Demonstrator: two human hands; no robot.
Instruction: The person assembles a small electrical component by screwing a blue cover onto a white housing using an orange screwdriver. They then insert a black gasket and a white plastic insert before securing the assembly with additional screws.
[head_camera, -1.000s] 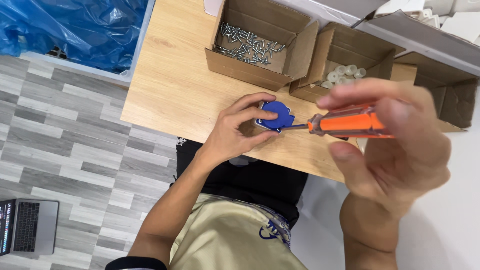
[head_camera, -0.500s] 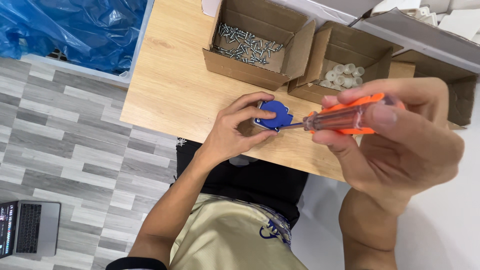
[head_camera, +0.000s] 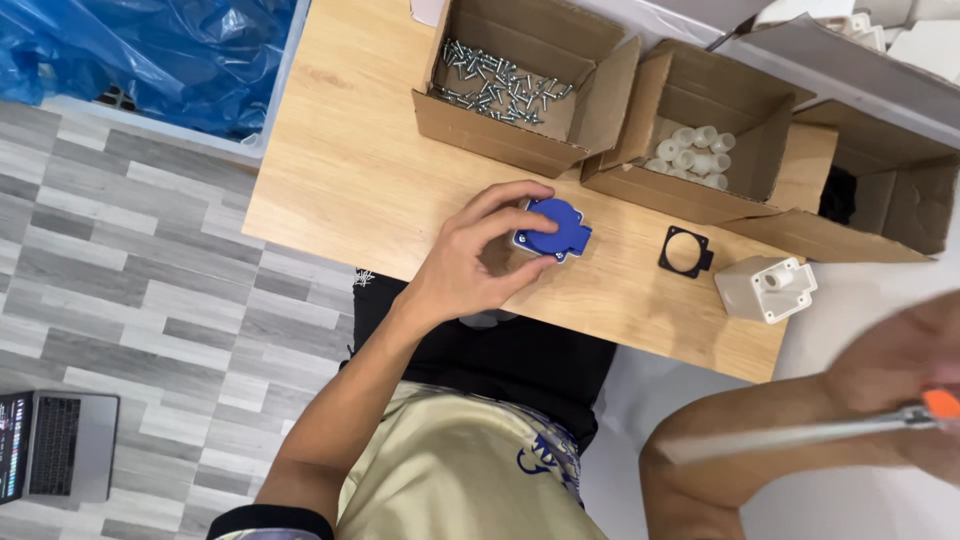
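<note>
At the far left one laptop (head_camera: 55, 445) lies open on the grey floor, and above it blue plastic sheeting (head_camera: 150, 50) fills the corner. One wooden table (head_camera: 350, 180) comes next. The left hand (head_camera: 470, 260) rests on it, fingers curled and clamped around one blue socket cover (head_camera: 553, 230), which sits on the tabletop near the front edge.

Behind the hand stand three open cardboard boxes. The first box (head_camera: 480, 125) holds a heap of small metal screws (head_camera: 495, 85), too many to count. The second box (head_camera: 650, 185) holds a cluster of white plastic caps (head_camera: 695, 150), about ten. The third box (head_camera: 900, 215) holds something dark that cannot be made out.

In front of the second box lies one black square gasket (head_camera: 686, 251) with a round hole, and just right of it one white plastic housing (head_camera: 766, 288) near the table's corner.

At the far right the right hand (head_camera: 905, 380) is blurred; it is closed on one screwdriver (head_camera: 800, 435) with an orange handle, well apart from the cover.
</note>
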